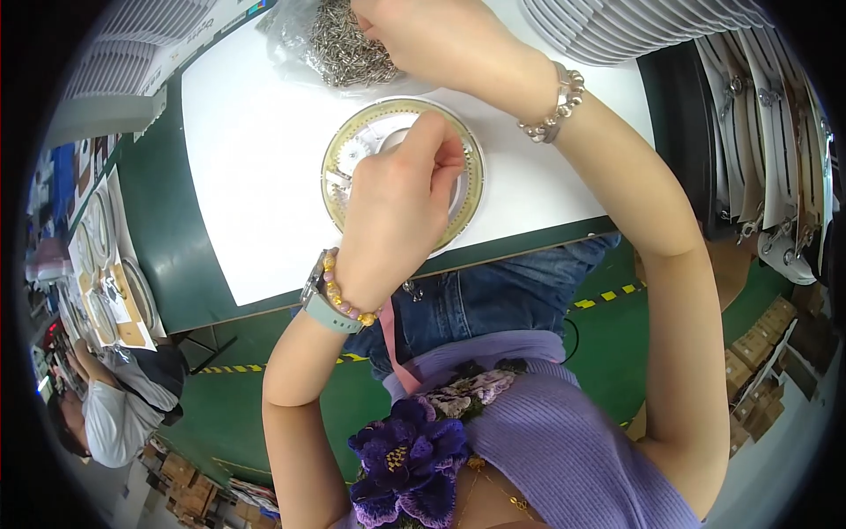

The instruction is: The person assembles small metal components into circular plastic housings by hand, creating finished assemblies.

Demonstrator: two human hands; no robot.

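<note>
A round white disc with a yellow ring (pixel 350 145) lies flat on the white mat (pixel 256 150). My left hand (pixel 398 207) hovers over the disc with fingertips pinched together at its upper part; what they hold is too small to see. My right hand (pixel 423 35) reaches into a clear plastic bag of small metal parts (pixel 339 48) at the far edge of the mat, fingers hidden among the parts.
A stack of white round covers (pixel 634 26) sits at the back right. Strips with metal clips (pixel 767 150) hang at the right. More ring discs (pixel 106 282) lie on a bench at the left, where another person (pixel 115 406) works. Cardboard boxes (pixel 758 353) stand on the green floor.
</note>
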